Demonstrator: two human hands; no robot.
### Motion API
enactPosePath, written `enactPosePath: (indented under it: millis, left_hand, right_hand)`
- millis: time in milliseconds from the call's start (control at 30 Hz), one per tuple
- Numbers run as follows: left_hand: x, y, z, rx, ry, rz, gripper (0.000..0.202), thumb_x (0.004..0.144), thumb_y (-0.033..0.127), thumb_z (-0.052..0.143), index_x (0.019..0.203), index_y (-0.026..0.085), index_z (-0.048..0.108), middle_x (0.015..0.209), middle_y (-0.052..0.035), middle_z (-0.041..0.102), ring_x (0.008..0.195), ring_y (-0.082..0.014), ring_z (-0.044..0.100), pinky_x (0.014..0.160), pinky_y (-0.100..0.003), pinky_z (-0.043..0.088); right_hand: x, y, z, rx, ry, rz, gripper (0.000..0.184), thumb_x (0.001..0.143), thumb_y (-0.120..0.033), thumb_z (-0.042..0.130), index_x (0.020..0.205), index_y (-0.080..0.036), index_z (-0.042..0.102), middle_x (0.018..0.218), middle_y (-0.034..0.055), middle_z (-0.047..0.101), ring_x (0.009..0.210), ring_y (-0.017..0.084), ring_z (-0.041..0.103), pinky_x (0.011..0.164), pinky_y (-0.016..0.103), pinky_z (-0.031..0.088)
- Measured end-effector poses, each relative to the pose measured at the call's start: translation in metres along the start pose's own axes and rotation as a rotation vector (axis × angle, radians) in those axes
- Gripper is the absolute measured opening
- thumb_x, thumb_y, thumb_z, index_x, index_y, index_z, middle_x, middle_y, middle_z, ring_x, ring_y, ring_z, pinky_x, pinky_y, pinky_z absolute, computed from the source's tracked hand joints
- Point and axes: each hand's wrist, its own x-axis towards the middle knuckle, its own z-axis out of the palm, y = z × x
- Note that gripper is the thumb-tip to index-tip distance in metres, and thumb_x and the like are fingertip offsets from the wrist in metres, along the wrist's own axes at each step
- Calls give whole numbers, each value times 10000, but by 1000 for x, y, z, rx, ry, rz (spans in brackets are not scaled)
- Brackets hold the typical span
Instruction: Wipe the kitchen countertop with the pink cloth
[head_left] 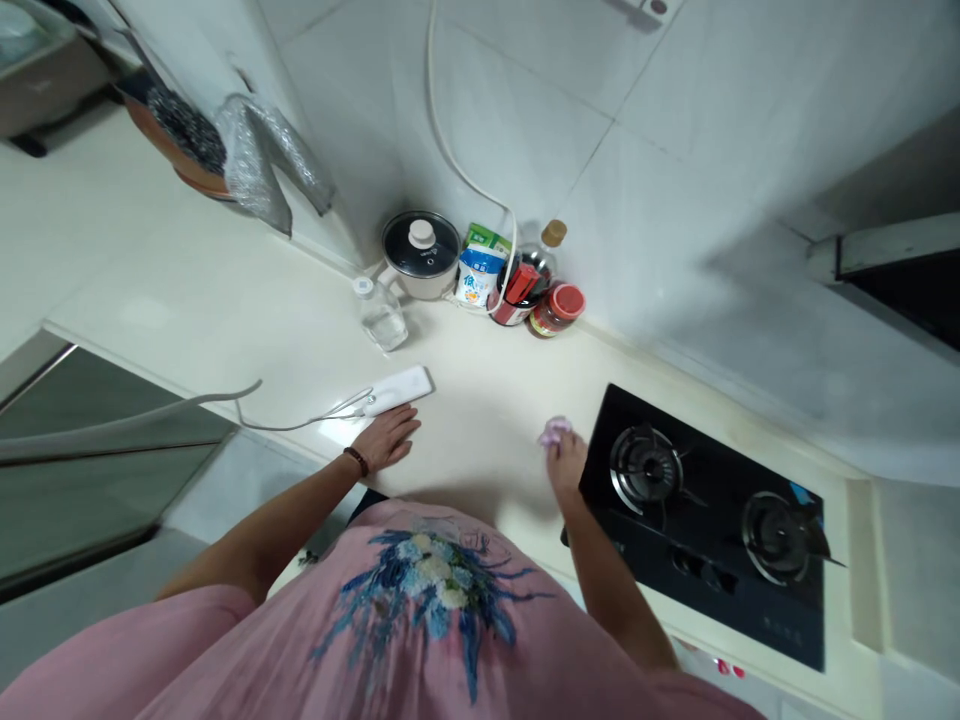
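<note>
The small cloth (554, 430) is a crumpled wad of pale lilac-pink, bunched so tightly that no hem or pattern can be made out. It lies on the cream counter (225, 300), just beside the near left corner of the black gas hob (712, 560). The right hand (566, 464) is on top of it, with the fingers curled down and closed over the cloth, so only its far edge shows beyond the fingertips. The left hand (388, 438) lies flat on the counter, palm down, with the fingers stretched out and close together and holding nothing. A dark wristband (356, 460) circles that wrist. Just past its fingertips lies a white power strip (398, 390); whether they touch it cannot be told. Its thin cord trails off to the left. Against the tiled wall stand a clear bottle (381, 314), a small pot with a dark glass lid (421, 256), a blue-and-white bag (478, 274), a dark bottle with a tan cap (537, 262) and a red-lidded jar (556, 308). The bag carries a large blue printed character and the dark bottle a red label, but both are too small to read. A blue flower print runs across the pink shirt (435, 590).
</note>
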Motion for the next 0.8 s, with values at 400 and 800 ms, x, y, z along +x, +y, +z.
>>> enactPosePath:
  millis: [400, 800]
  left_hand:
    - [-3, -2, 5, 18, 28, 30, 486, 1038, 319, 538, 1502, 183, 589, 1576, -192, 549, 1550, -349, 417, 1251, -579, 417]
    - [-4, 1, 8, 39, -1, 3, 488, 1032, 316, 532, 1494, 173, 597, 1574, -199, 553, 1552, -347, 419, 1242, -583, 425]
  right_hand:
    - [45, 45, 19, 100, 25, -19, 402, 944, -266, 473, 1250, -216, 728, 1145, 124, 646, 1084, 279, 546, 991, 437, 445]
    - [302, 34, 34, 75, 65, 216, 554, 1029, -384, 458, 1377, -10, 672, 1170, 229, 550, 974, 285, 466, 842, 453, 382]
